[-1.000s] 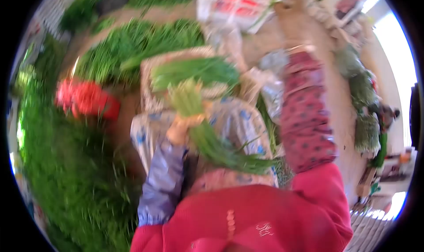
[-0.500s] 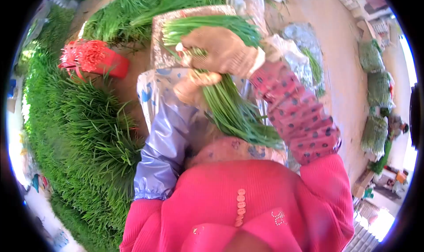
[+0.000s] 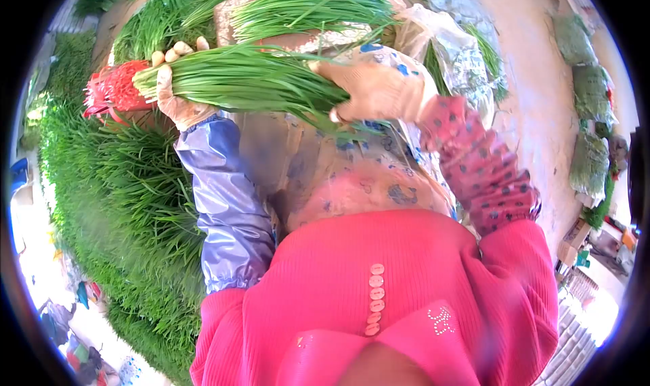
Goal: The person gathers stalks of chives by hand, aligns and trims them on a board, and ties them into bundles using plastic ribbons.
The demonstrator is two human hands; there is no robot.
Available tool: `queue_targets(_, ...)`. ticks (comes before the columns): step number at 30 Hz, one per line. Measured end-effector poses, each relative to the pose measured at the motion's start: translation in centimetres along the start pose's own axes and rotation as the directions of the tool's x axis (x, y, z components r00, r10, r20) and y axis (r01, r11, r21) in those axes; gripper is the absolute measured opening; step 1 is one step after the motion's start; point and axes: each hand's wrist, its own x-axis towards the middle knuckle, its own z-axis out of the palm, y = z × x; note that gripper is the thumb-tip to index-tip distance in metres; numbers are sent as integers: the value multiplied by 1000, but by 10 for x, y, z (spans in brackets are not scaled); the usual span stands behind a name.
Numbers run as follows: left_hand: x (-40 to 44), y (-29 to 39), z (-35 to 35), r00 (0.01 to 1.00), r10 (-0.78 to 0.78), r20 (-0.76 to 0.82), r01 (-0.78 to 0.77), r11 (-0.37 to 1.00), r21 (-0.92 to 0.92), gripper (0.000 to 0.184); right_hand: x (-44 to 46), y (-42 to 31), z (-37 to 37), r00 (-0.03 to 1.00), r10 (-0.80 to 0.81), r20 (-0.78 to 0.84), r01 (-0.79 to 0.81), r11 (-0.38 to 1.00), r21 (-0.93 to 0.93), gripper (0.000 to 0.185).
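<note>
Green bunch (image 3: 250,81): L hand (image 3: 181,107) grips base, R hand (image 3: 386,88) tips — untied afaict; laid bunch (image 3: 311,10) beyond, unbunched pile (image 3: 135,203) to L.

Bunch of leaves (image 3: 250,80): green, whitish at the stem end. Beside that end: red strips (image 3: 118,87). At its leafy end: right glove (image 3: 387,90), tan; beyond and below, right sleeve cover (image 3: 477,159), dusky pink with dark dots. Below the bunch: left sleeve cover (image 3: 227,203), glossy lavender; sweater (image 3: 338,251), bright pink, with coppery buttons (image 3: 376,293). Above it: second bunch (image 3: 311,8), green, pale-ended.
</note>
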Motion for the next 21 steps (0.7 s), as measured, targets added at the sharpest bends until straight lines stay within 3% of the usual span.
queue_targets(1,2,10,-8,999,5,45,-4,1000,-13,19,-4,-1,6,975,-176,-137,175,984,-18,66)
queue_targets(2,0,17,-16,998,33,50,-33,999,-10,19,-12,3,-6,980,25,196,-64,979,191,58)
queue_targets(3,-2,23,-19,997,61,57,-60,998,-8,20,-11,21,-5,948,60,312,-110,983,144,54)
queue_targets(4,-5,30,-22,994,87,59,-86,996,-12,19,-20,23,-14,927,147,346,-242,937,252,53)
queue_targets(5,-6,36,-26,991,115,75,-116,993,11,19,-23,35,-22,934,178,310,-219,970,105,53)
queue_targets(6,-8,42,-26,988,127,89,-127,992,-15,19,-27,45,-31,964,212,160,-195,974,-115,55)
queue_targets(7,-11,43,-25,985,138,99,-134,990,-39,19,-31,36,-48,924,382,33,-358,890,-281,57)
queue_targets(8,-13,44,-23,985,145,98,-142,989,-34,19,-33,45,-55,910,386,-155,-415,867,-278,54)
queue_targets(9,-13,43,-20,979,164,125,-161,986,-28,19,-29,44,-59,912,380,-157,-410,868,-281,54)
queue_targets(10,-12,41,-17,971,180,156,-178,984,-23,19,-26,43,-61,903,201,-380,-297,931,-214,49)
queue_targets(11,-10,40,-14,970,179,165,-178,984,-23,19,-24,41,-62,807,31,-590,-165,971,-175,45)
queue_targets(12,-8,38,-11,965,152,213,-151,988,-20,19,-17,29,-56,838,-26,-545,63,997,48,45)
queue_targets(13,-5,35,-8,957,125,264,-124,992,-20,18,-7,9,-45,851,-101,-516,274,923,271,44)
queue_targets(14,-1,32,-4,952,127,278,-124,992,-27,18,4,-8,-30,829,-190,-526,311,939,150,48)
queue_targets(15,1,29,0,959,136,249,-141,990,6,18,14,-26,-14,805,-282,-523,342,940,20,53)
queue_targets(16,3,26,4,964,150,220,-162,986,37,18,20,-45,0,890,-271,-367,262,962,-74,57)
queue_targets(17,5,25,8,967,167,192,-183,981,68,18,25,-61,20,963,-163,-212,162,986,-21,56)
queue_targets(19,11,38,10,998,47,50,-53,990,129,24,28,-69,59,976,-215,-28,214,976,-44,52)
queue_targets(20,11,43,14,996,82,46,-90,974,208,24,33,-59,56,975,-217,-36,215,974,-69,52)
queue_targets(21,11,46,20,993,116,39,-122,951,284,25,33,-45,53,980,-162,114,173,980,-99,47)
